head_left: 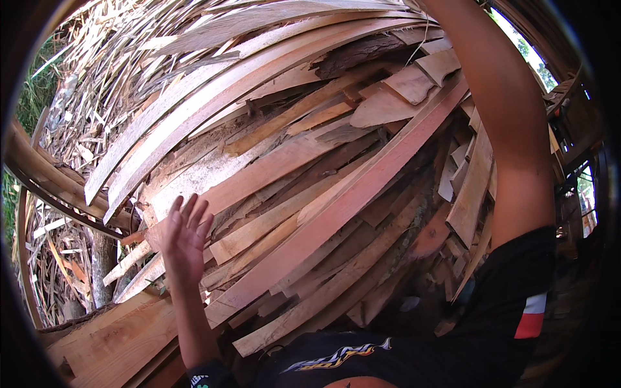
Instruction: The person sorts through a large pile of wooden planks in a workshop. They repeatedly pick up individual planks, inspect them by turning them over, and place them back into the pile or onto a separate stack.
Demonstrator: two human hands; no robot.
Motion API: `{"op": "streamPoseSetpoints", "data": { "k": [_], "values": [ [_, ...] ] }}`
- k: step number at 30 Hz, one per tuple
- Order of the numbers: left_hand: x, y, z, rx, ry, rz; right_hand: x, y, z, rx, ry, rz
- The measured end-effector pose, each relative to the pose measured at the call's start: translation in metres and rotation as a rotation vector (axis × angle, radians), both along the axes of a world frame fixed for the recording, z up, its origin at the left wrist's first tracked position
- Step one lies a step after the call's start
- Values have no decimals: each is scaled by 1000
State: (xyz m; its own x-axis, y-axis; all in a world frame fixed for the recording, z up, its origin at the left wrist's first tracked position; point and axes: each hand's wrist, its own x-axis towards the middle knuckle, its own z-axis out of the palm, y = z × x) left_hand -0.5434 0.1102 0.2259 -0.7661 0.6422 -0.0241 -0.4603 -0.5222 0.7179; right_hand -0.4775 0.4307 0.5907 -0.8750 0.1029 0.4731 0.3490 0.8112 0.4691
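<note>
Head view. Left hand (184, 242): one, raised, fingers extended and slightly parted, holding nothing, in front of the stacked timber. Right arm (511, 123): one, reaching up past the top edge; right hand out of frame, grip cannot be told. Long reddish plank (381, 184): one, lying diagonally across the stack. Long pale planks (178, 126): two, side by side, upper left. Thin offcuts (129, 58): heaped, beyond.
</note>
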Motion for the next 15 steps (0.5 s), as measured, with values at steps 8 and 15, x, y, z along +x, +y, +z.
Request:
{"op": "streamPoseSetpoints", "data": {
  "k": [8, 15],
  "values": [
    [-100, 17, 51, 397, -116, 41, 0, 4, -19, 18, -107, -128],
    [-103, 30, 82, 275, -151, 164, 0, -1, -25, -31, -131, -98]
  ]
}}
